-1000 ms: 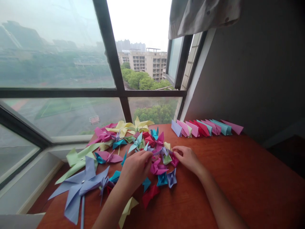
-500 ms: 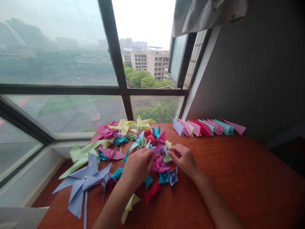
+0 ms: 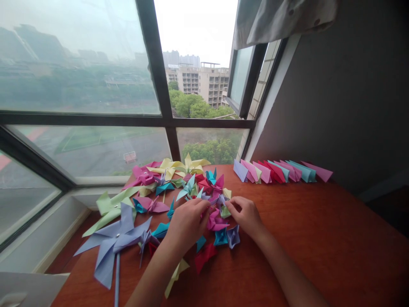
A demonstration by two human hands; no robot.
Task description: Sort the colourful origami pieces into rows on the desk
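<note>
In the middle of the table, my left hand [image 3: 191,215] and my right hand [image 3: 244,212] face each other with curled fingers. Between them is a lavender folded-paper crane [image 3: 220,199]; my right thumb and forefinger pinch one end of it. My left fingertips close at its other side, partly hidden behind the hand. Just below lie a magenta folded-paper piece [image 3: 216,220], a blue one [image 3: 220,237] and a lavender one [image 3: 233,236]. A red folded piece [image 3: 205,256] lies nearer to me, and a pale yellow one [image 3: 176,276] sits partly behind my left forearm.
Left on the wooden table [image 3: 306,238] lies a large lavender pinwheel [image 3: 116,238] on a stick, beside a pale green pinwheel [image 3: 111,207]. Yellow pinwheels [image 3: 188,165] stand at the back. A row of folded paper planes [image 3: 275,171] lines the right rear edge, below the window.
My hands have drawn slightly closer together around the lavender paper, the right hand shifting a little left relative to the table. The whole view has moved slightly.
</note>
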